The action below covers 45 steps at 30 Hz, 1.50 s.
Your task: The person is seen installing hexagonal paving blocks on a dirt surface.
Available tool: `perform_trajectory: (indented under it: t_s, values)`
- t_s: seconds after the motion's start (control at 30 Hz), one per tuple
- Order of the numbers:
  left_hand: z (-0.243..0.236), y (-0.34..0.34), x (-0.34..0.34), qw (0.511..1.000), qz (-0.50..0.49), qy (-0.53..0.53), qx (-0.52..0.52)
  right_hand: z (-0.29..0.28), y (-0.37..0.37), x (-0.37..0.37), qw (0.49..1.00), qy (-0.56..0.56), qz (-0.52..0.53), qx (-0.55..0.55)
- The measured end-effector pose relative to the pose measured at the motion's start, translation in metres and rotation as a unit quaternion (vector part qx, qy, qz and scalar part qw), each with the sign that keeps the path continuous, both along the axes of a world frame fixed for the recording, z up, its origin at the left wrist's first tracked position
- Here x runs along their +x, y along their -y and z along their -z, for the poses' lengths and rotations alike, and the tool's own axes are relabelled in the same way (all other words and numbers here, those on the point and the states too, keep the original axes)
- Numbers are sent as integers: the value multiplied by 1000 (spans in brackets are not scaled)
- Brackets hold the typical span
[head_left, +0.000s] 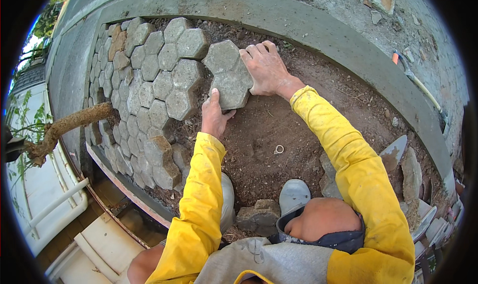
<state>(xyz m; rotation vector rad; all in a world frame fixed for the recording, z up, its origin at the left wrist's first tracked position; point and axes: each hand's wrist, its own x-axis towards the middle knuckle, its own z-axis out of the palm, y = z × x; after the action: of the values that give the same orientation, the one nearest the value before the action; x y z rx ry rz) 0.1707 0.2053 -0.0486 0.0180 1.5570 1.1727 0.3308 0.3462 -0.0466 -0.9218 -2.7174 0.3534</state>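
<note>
A grey paver shaped like two joined hexagons (227, 72) is held over bare brown soil, just right of the edge of the laid hexagonal pavers (153, 92). My right hand (265, 70) has its fingers curled over the paver's upper right side. My left hand (216, 115) grips its lower left, thumb pressed against the side. A small pale ring (279, 149) lies in the soil below. Whether the paver rests on the ground or is lifted off it, I cannot tell.
A concrete border (298, 22) curves along the top and right. At right lie a trowel (393, 152), a long-handled tool (418, 82) and broken pieces (412, 179). A tree trunk (82, 117) leans at left. More pavers (258, 216) sit beside my boots (294, 194).
</note>
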Motion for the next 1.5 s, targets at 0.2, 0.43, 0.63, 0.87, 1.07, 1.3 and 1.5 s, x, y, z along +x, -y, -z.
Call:
perform_trajectory:
  t_s: [0.2,0.43,0.63,0.87,1.07,1.3,1.5]
  values:
    - [1,-6,-21,998,1,-57,26,0,11,-10,997,-46,60,-17]
    - [20,-14,-22,977,-164,-117,67,10,14,-25,987,-59,142,-51]
    - [27,-20,-14,939,-312,-109,91,13,21,-33,982,-95,157,-46]
    - [17,-14,-3,945,-303,-77,97,14,15,-24,985,-93,136,-59]
    - [5,27,12,981,-178,52,54,5,14,3,996,-70,5,-48]
    - [8,34,20,982,-153,60,90,7,-11,-3,994,-61,-88,9]
    - [8,27,30,974,-193,31,111,13,-35,-19,988,-42,-148,16]
